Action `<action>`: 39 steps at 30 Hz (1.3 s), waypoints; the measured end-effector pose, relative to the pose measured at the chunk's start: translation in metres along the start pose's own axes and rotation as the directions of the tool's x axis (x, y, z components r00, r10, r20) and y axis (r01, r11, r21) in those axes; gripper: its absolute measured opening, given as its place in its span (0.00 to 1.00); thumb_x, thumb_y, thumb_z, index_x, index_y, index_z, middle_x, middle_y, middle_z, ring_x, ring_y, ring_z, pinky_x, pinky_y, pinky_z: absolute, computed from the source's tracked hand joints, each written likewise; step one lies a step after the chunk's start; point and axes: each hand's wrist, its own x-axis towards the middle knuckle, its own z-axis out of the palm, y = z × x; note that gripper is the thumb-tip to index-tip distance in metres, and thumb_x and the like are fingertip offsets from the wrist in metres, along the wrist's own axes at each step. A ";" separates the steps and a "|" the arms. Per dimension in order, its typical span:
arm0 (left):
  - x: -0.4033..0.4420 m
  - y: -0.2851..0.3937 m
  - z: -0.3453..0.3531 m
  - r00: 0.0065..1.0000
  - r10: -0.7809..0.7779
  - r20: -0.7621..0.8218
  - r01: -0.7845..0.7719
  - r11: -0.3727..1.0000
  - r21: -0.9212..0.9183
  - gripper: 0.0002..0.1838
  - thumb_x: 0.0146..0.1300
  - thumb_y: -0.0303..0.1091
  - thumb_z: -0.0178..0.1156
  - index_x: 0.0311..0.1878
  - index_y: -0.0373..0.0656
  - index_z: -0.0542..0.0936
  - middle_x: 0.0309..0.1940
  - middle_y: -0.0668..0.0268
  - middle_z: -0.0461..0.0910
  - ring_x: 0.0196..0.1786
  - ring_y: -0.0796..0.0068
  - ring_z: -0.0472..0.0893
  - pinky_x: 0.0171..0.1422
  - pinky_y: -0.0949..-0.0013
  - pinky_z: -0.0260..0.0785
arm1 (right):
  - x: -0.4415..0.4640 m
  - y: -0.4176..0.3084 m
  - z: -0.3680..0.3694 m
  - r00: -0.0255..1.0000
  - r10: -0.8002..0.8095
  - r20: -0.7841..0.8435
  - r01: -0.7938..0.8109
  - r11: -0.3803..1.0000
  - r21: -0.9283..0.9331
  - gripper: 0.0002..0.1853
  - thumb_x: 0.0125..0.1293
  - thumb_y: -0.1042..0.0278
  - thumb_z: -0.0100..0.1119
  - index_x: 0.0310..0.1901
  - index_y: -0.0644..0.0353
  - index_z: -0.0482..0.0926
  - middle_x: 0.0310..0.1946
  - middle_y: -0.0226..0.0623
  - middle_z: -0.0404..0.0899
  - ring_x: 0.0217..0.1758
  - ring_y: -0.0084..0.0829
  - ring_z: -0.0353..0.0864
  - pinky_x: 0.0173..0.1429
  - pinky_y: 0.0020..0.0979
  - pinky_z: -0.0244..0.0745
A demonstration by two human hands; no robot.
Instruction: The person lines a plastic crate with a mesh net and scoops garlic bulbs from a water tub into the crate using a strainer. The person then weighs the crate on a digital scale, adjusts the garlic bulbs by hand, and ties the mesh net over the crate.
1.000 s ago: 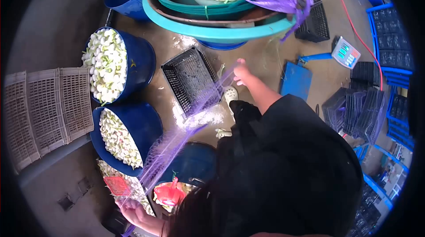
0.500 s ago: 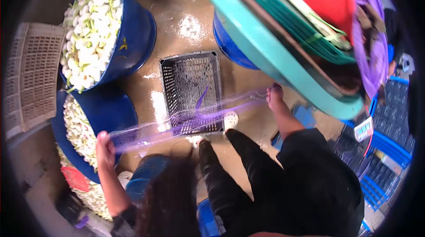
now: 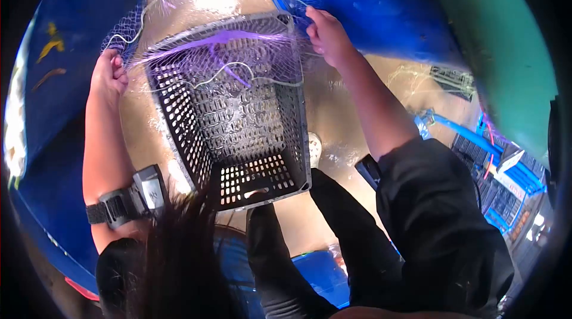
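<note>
A purple net bag (image 3: pixel 229 38) with a white drawstring is stretched between my two hands, over the far end of a black plastic crate (image 3: pixel 293 104). My left hand (image 3: pixel 110 73) is closed on the bag's left edge, just left of the crate. At the right, my right hand (image 3: pixel 326 36) pinches the opposite edge near the crate's far right corner. The white cord loops loosely beyond and below the mesh. A darker purple strip hangs at the bag's middle. Through the thin net the crate's slotted floor shows; I see nothing lying in it.
Blue barrels stand at the left (image 3: pixel 71 39) and the upper right (image 3: pixel 357 3). A green tub edge (image 3: pixel 500 39) curves in close at the right. Beyond it are blue racks (image 3: pixel 471 131). The floor (image 3: pixel 342 116) is wet and shiny.
My view has come lower and closer to the crate, which looks larger. Both hands and the net bag have moved from its near end to its far end. The mesh now hangs more spread out.
</note>
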 end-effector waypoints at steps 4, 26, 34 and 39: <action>0.105 -0.035 -0.045 0.988 0.001 -0.158 0.007 0.999 0.049 0.08 0.58 0.32 0.54 0.23 0.49 0.70 0.15 0.72 0.68 0.12 0.83 0.60 0.12 0.82 0.47 | 0.039 0.075 -0.052 0.922 0.384 -0.047 -0.382 0.923 0.043 0.10 0.62 0.54 0.53 0.39 0.47 0.70 0.14 0.19 0.60 0.10 0.15 0.52 0.13 0.22 0.45; -0.194 -0.260 -0.195 0.956 -0.141 0.257 0.261 0.806 -0.531 0.20 0.60 0.43 0.56 0.52 0.44 0.71 0.26 0.68 0.71 0.21 0.79 0.67 0.15 0.77 0.58 | -0.189 0.135 -0.052 0.987 0.009 0.158 -0.033 0.988 0.151 0.08 0.59 0.63 0.58 0.36 0.57 0.79 0.29 0.32 0.77 0.34 0.25 0.75 0.45 0.29 0.70; -0.240 -0.300 -0.175 0.943 -0.065 0.326 0.275 0.706 -0.653 0.14 0.56 0.41 0.58 0.42 0.44 0.79 0.42 0.62 0.79 0.54 0.58 0.72 0.67 0.47 0.51 | -0.230 0.163 -0.032 0.934 0.168 0.315 -0.355 0.530 0.770 0.13 0.67 0.61 0.45 0.49 0.54 0.69 0.22 0.29 0.68 0.25 0.27 0.72 0.28 0.27 0.70; -0.237 -0.328 -0.190 0.885 0.012 0.466 0.385 0.544 -0.745 0.15 0.62 0.43 0.50 0.45 0.46 0.77 0.37 0.70 0.80 0.34 0.75 0.77 0.46 0.53 0.69 | -0.250 0.187 -0.003 0.930 0.262 0.256 -0.357 0.803 0.477 0.09 0.61 0.57 0.55 0.29 0.51 0.71 0.22 0.29 0.68 0.33 0.31 0.71 0.44 0.38 0.69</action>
